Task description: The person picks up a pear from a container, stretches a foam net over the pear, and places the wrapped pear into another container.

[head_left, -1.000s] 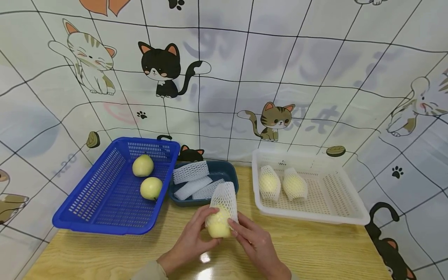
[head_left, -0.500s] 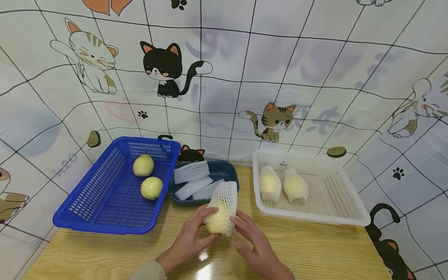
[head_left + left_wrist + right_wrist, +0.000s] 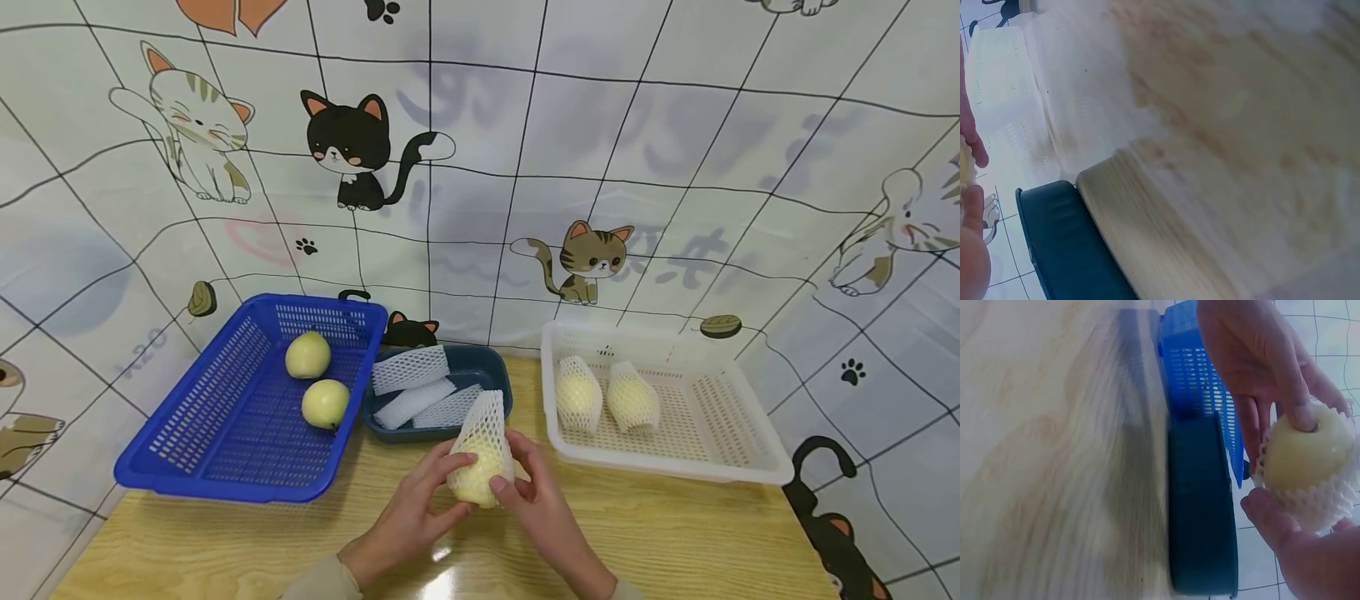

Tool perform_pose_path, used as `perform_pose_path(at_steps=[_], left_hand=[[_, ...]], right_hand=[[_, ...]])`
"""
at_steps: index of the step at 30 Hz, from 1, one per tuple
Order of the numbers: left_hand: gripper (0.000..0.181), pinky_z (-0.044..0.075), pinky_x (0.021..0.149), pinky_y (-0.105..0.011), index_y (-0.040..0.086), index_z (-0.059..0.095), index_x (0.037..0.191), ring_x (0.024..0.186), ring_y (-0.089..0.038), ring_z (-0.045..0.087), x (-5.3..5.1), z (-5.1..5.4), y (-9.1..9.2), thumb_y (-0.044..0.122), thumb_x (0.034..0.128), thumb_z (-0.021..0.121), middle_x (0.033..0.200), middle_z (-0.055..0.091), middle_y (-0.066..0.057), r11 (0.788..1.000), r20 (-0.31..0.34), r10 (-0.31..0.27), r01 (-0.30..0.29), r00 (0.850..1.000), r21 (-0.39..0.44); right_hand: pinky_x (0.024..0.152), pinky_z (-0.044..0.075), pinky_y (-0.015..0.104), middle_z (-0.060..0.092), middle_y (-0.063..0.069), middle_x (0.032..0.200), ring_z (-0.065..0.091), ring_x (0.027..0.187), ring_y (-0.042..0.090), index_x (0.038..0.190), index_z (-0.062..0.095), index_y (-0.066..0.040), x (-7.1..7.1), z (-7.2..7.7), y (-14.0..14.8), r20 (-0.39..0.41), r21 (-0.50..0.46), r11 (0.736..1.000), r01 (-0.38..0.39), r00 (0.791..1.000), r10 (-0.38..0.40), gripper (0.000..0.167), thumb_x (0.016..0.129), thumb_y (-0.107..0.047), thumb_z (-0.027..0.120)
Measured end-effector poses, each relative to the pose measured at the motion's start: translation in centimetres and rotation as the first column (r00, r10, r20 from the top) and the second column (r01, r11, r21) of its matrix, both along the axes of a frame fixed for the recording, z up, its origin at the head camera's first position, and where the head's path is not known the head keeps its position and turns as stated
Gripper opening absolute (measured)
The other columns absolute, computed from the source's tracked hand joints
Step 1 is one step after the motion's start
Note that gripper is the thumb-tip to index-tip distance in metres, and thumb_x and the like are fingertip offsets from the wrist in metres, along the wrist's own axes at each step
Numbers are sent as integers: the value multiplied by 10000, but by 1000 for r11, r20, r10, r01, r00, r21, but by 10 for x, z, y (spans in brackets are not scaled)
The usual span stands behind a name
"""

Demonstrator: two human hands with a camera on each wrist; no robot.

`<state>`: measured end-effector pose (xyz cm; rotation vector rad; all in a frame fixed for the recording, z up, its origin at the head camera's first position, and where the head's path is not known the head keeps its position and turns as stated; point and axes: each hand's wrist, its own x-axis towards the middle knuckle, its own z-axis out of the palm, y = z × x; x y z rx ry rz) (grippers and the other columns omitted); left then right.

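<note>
I see the left hand (image 3: 411, 510) and right hand (image 3: 547, 510) gripping one netted yellow fruit (image 3: 480, 473) in front of the teal tray (image 3: 482, 363), blue basket (image 3: 232, 442) to its left

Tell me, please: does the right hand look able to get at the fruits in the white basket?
Probably yes: the white basket with the netted fruits is open on top, and nothing visible stands between. But the right hand would first have to leave the held fruit to the left hand.
</note>
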<state>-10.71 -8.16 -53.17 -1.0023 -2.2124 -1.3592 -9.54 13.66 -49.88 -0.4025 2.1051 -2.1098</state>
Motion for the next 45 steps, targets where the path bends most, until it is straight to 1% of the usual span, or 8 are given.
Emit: perform_pose_path(at_steps=[7, 14, 18, 22, 27, 34, 39, 45], left_hand=[[743, 586, 903, -374, 209, 513, 1485, 1230, -292, 602, 3, 3, 1, 62, 842, 854, 1465, 512, -123, 997, -17, 73, -74, 997, -36], [926, 603, 861, -344, 43, 366, 1558, 1036, -249, 703, 2, 3, 3, -12, 786, 876, 1460, 510, -212, 995, 57, 46, -51, 997, 86], [866, 596, 891, -395, 37, 413, 1513, 1158, -283, 664, 2, 4, 1, 18, 789, 886, 1478, 469, -225, 991, 85, 33, -44, 996, 128], [546, 577, 919, -328, 85, 617, 1324, 1224, -283, 592, 0, 5, -1, 112, 838, 866, 1380, 531, -170, 988, -41, 79, -73, 996, 135], [269, 510, 973, -224, 103, 723, 1163, 1091, -247, 651, -3, 8, -1, 192, 919, 792, 1207, 645, -102, 982, -208, 120, -86, 971, 166], [82, 559, 896, -235, 70, 752, 1026, 935, -239, 717, -5, 6, 2, 101, 950, 759, 1046, 716, -98, 977, -331, 102, -32, 938, 211], [106, 557, 892, -239, 67, 726, 1023, 944, -203, 702, -2, 5, 4, 162, 1016, 679, 1039, 721, -73, 992, -386, 1, 48, 923, 118], [144, 541, 914, -228, 125, 699, 1084, 1006, -146, 687, 1, 5, 3, 73, 956, 737, 1075, 713, -6, 993, -199, -102, 111, 975, 35]], right_hand=[[900, 566, 307, 452, 295, 1441, 628, 1171, 327, 1594, 282, -147, -4, -1, -3, 49, -30, 999, -38, 998, 40, 653, 1029, -113, 607], [887, 565, 342, 512, 273, 1390, 655, 1102, 237, 1588, 284, -113, -6, 1, -3, 108, -91, 996, -18, 994, 27, 637, 1033, -136, 596], [883, 570, 358, 518, 245, 1368, 652, 1088, 220, 1582, 303, -115, -5, 2, -3, 132, -120, 992, 33, 991, -17, 630, 1027, -118, 601], [877, 571, 347, 496, 240, 1364, 647, 1081, 220, 1576, 316, -126, -6, 2, -4, 142, -140, 988, 64, 989, -44, 631, 1019, -102, 611], [873, 576, 349, 476, 235, 1365, 644, 1081, 222, 1570, 313, -126, -6, 2, -5, 149, -150, 987, 65, 988, -42, 635, 1015, -111, 621], [868, 596, 441, 449, 224, 1356, 663, 1076, 247, 1572, 298, -142, -4, 3, -4, 171, -187, 980, 72, 984, -40, 641, 1017, -106, 616], [855, 595, 417, 474, 189, 1321, 649, 1056, 232, 1560, 307, -135, -7, 5, -4, 175, -209, 969, 129, 980, -92, 617, 1016, -106, 597], [816, 599, 374, 477, 191, 1309, 642, 1046, 245, 1551, 348, -138, -11, 3, -3, 164, -210, 967, 144, 980, -110, 602, 1008, -71, 600]])
